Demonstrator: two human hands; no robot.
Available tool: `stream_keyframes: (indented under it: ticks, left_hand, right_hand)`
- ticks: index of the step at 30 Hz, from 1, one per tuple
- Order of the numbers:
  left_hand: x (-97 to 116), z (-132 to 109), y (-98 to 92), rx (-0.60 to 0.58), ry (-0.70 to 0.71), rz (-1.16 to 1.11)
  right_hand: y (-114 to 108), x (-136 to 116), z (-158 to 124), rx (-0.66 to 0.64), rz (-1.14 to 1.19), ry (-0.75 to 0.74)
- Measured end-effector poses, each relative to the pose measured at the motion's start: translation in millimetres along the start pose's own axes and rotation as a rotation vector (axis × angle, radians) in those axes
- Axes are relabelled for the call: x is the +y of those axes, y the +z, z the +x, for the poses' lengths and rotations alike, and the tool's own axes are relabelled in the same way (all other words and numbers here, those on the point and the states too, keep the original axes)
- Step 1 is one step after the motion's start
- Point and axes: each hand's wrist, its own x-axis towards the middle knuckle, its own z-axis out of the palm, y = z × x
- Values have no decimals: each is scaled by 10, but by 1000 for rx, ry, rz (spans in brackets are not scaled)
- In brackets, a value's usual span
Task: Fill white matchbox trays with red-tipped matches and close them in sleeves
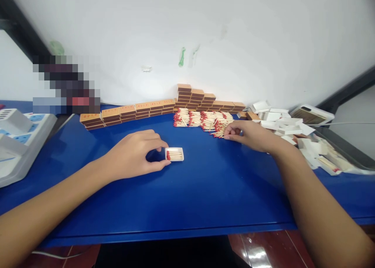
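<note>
My left hand (140, 152) holds a small white matchbox tray (182, 154) on the blue table, thumb and fingers gripping its left end. Inside the tray lie several matches (175, 156) with red heads pointing left. At the right edge of a long heap of loose red-headed matches (209, 120), my right hand (246, 134) has its fingers pinched together. Its fingertips touch the heap; whether a match is between them is too small to make out.
Stacked orange-brown matchboxes (134, 111) line the wall behind the heap. Many white empty trays (288, 123) are piled at the right, beside a white device (313, 115) and a dark container (345, 149). A power strip (35, 143) with plugs sits at the left.
</note>
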Motion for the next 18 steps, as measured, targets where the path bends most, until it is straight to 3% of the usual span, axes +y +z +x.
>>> stream_keyframes:
  ticks: [6, 11, 18]
  left_hand:
    - [-19, -12, 21, -2, 8, -2]
    - [-16, -5, 49, -5, 31, 3]
    - [37, 25, 124, -5, 56, 3]
  right_hand:
    - [-15, -173, -57, -5, 0, -23]
    - [40, -584, -105, -25, 107, -109]
    - [286, -1120, -125, -43, 197, -244]
